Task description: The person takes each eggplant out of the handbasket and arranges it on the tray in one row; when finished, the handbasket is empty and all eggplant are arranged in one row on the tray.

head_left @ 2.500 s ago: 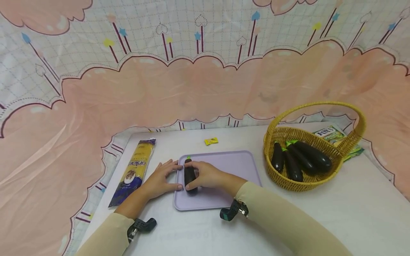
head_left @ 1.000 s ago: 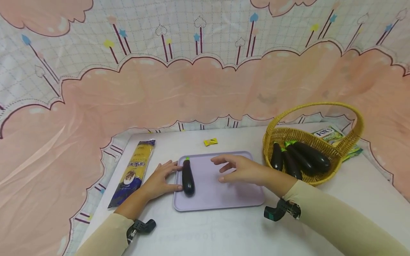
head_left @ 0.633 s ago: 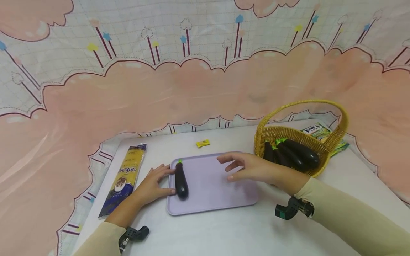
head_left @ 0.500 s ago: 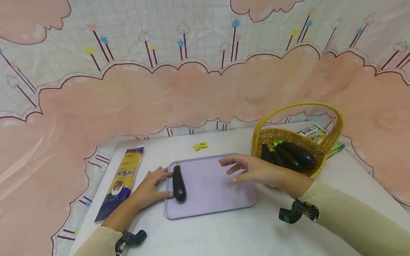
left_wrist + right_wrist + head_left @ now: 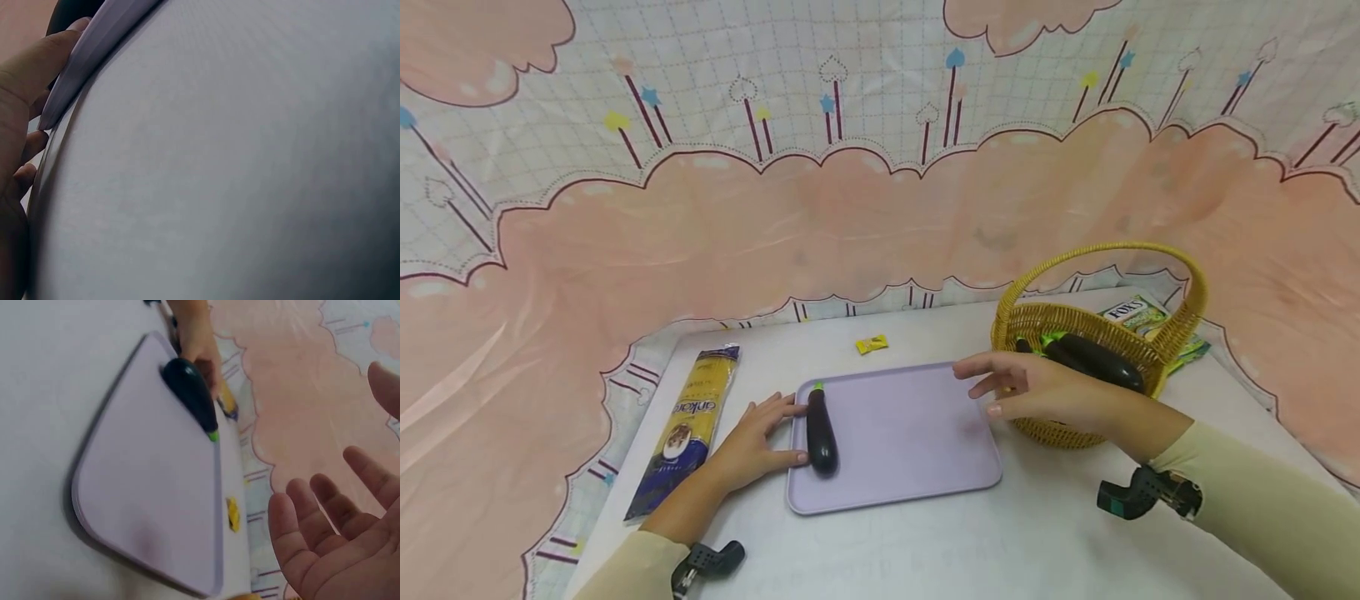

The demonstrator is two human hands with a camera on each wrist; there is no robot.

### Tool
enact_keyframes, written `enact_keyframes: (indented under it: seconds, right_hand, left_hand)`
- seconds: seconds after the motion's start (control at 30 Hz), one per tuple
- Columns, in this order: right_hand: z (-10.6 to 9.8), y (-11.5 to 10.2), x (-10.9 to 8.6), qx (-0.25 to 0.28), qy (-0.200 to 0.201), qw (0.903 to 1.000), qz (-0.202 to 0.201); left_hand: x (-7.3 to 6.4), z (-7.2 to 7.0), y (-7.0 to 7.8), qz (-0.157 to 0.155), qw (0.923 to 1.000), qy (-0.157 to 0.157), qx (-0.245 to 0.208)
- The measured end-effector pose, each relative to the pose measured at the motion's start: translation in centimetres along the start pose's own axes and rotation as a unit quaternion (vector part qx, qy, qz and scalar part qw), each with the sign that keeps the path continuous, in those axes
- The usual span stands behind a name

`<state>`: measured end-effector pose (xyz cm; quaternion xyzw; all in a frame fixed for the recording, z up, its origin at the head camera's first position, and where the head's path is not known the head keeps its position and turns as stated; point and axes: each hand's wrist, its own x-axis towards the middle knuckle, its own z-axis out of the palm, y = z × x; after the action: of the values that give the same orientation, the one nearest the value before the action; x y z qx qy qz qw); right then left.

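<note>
One eggplant (image 5: 822, 437) lies lengthwise along the left side of a lilac tray (image 5: 910, 442), its green tip pointing away. My left hand (image 5: 752, 446) rests at the tray's left edge, thumb and fingers spread beside the eggplant; in the left wrist view the thumb (image 5: 44, 62) lies over the tray's rim. My right hand (image 5: 1045, 390) hovers between the tray and a wicker basket (image 5: 1052, 435), fingers loosely extended and holding nothing. More eggplants (image 5: 1101, 362) lie in the basket, partly hidden behind that hand. The right wrist view shows the right hand (image 5: 350, 544) with spread fingers.
A long blue and yellow packet (image 5: 688, 425) lies left of my left hand. Behind the tray sits a small yellow wrapped candy (image 5: 872, 343). A green FOX'S packet (image 5: 1138, 312) is partly hidden behind the basket, whose tall handle (image 5: 1112, 247) arches over it.
My right hand let go of the eggplant on the tray, lifted away and moved right toward the basket. The left hand stays at the tray's edge. The head view has shifted slightly.
</note>
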<state>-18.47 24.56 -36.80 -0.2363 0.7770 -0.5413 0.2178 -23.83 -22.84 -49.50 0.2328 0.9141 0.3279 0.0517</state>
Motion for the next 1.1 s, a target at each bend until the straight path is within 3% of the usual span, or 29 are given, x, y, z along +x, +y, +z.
enact_keyframes:
  seconds: [0.33, 0.5, 0.7, 0.9, 1.1]
  right_hand:
    - [-3.9, 0.5, -2.6, -0.021, -0.046, 0.9986, -0.019]
    - [-6.3, 1.2, -4.0, -0.038, -0.045, 0.9981, -0.018]
    - [-8.8, 2.4, -4.9, -0.089, 0.014, 0.9959, 0.009]
    - [-10.5, 3.3, -5.2, -0.17, 0.091, 0.98, 0.047]
    - [-11.7, 4.1, -5.0, -0.202, 0.104, 0.9703, 0.084]
  left_hand:
    - [0.3, 0.0, 0.2, 0.004, 1.0, -0.003, 0.003]
    - [0.3, -0.2, 0.3, 0.002, 1.0, -0.004, 0.005]
    - [0.2, -0.2, 0.5, 0.002, 1.0, -0.004, 0.002]
    - [0.1, -0.1, 0.4, 0.001, 1.0, -0.004, 0.001]
    - [0.0, -0.1, 0.3, -0.001, 1.0, -0.004, 0.001]
